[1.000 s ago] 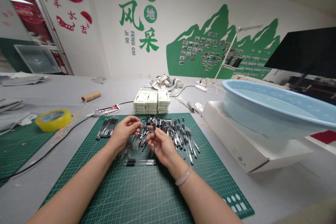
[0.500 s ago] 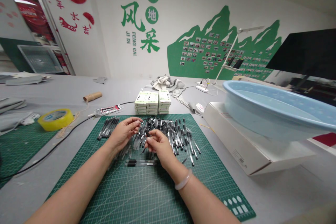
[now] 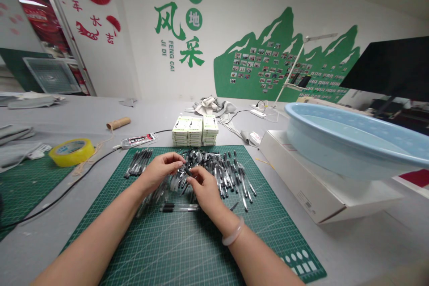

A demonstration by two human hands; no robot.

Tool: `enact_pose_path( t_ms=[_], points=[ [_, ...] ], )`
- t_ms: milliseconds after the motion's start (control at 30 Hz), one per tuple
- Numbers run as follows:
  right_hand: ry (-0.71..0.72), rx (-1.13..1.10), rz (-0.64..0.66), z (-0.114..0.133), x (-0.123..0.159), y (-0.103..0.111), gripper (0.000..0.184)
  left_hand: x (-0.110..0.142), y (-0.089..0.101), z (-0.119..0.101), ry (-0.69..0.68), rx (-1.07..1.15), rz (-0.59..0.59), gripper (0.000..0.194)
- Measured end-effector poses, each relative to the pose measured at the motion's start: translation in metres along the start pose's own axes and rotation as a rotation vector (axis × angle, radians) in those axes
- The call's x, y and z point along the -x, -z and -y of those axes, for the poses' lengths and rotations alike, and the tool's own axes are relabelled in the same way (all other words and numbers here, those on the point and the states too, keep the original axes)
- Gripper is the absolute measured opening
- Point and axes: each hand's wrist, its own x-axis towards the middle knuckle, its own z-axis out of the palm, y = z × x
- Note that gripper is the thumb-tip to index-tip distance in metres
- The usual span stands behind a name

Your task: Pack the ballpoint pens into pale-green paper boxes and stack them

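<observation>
Over a heap of clear-barrelled pens with black caps, my two hands meet fingertip to fingertip. My right hand is closed in a pinch on a small black pen cap. From the other side, my left hand pinches at the upper end of the same dark piece; the fingers partly hide it. Below the hands, a few pens lie side by side on the green cutting mat. Another group of pens is lined up at the mat's far left.
Stacked small boxes stand behind the heap. On the left are a yellow tape roll, a black cable and a glue tube. At right, a blue basin rests on a white carton. Cloth scraps lie farther back.
My left hand has moved right and slightly down, bringing its fingertips to the black pen cap in my right hand. The right hand has barely shifted.
</observation>
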Motion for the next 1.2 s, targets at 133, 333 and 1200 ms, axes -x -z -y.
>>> enact_pose_path(
  t_ms=[133,333,1200],
  points=[
    [0.066,0.093,-0.053,0.003,-0.001,0.003,0.009,0.000,-0.001,0.003,0.063,0.098,0.029,0.020],
    [0.017,0.031,0.006,0.002,-0.001,0.002,0.011,0.001,-0.002,0.004,0.110,0.179,0.051,0.021],
    [-0.342,-0.539,0.125,0.005,0.004,-0.008,0.025,0.002,-0.020,0.013,0.117,0.481,-0.019,0.018]
  ],
)
